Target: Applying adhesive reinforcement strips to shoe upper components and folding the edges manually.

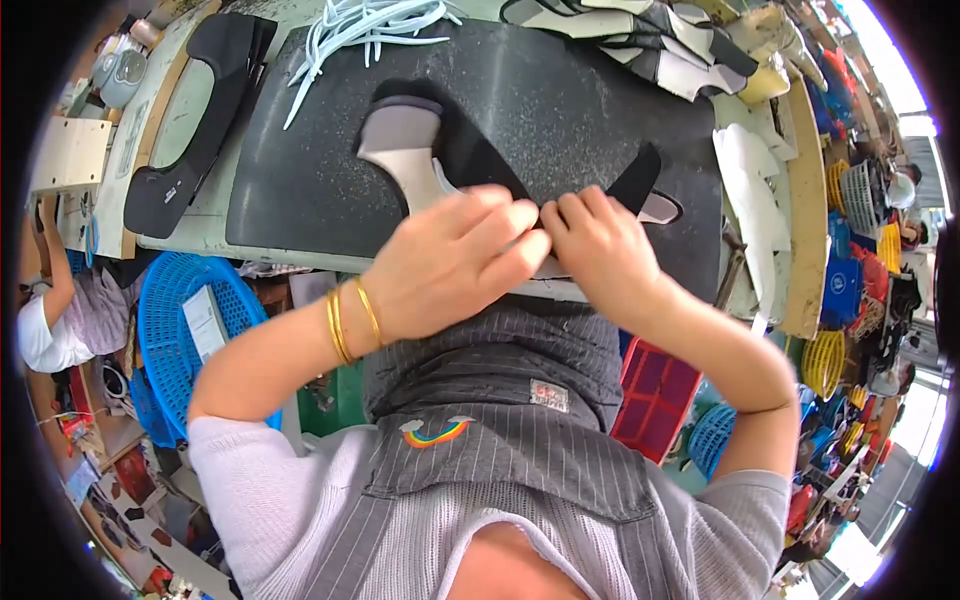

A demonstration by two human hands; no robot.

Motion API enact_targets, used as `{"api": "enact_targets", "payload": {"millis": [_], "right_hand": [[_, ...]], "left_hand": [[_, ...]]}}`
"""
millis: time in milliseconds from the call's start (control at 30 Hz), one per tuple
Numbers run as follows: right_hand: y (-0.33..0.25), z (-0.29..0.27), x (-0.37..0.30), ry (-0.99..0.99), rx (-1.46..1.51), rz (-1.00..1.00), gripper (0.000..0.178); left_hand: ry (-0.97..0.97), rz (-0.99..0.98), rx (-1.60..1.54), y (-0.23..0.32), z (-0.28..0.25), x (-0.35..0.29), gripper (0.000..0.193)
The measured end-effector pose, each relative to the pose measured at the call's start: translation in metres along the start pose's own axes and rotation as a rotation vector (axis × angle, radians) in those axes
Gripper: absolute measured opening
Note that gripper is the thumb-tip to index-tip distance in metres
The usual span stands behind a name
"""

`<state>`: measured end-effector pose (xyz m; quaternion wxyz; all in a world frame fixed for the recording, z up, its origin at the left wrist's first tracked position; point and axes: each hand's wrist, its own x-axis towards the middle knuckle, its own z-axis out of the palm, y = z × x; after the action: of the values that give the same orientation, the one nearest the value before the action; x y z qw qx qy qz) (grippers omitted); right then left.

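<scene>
A shoe upper piece [402, 165], grey-white inside with black fabric along it, lies across the dark work mat [540, 90]. A sliver of pale blue shows at its inner edge beside my left hand. My left hand [455, 262] is closed, its fingers pinched at the near edge of the piece. Right beside it, my right hand [600, 240] is also closed on the same piece, fingertips nearly meeting the left ones. The black far end [636, 180] sticks out past my right hand. My fingers hide the part between them.
Pale blue strips [372, 28] lie in a tangle at the mat's far edge. Stacked grey and black uppers [665, 50] sit far right, black pieces [205, 110] at left, white sheets [748, 200] at right. Below stand a blue basket [160, 335] and a red crate [655, 400].
</scene>
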<state>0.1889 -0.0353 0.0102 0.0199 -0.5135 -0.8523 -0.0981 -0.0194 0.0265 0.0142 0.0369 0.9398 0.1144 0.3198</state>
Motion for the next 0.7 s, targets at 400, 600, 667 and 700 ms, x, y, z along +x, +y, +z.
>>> {"api": "enact_targets", "payload": {"millis": [400,600,667,700], "right_hand": [[-0.013,0.015,-0.023,0.328,0.455,0.246,0.059],[-0.011,0.025,-0.026,0.435,0.251,0.036,0.038],[-0.014,0.023,-0.028,0.361,0.117,-0.034,0.038],[-0.015,0.023,-0.027,0.352,0.056,-0.059,0.037]], "left_hand": [[-0.196,-0.177,0.261,0.001,0.015,-0.001,0.033],[-0.075,-0.058,0.359,-0.003,0.025,-0.018,0.018],[-0.055,-0.017,0.390,-0.005,0.026,-0.022,0.017],[-0.074,0.008,0.394,-0.007,0.024,-0.021,0.018]]}}
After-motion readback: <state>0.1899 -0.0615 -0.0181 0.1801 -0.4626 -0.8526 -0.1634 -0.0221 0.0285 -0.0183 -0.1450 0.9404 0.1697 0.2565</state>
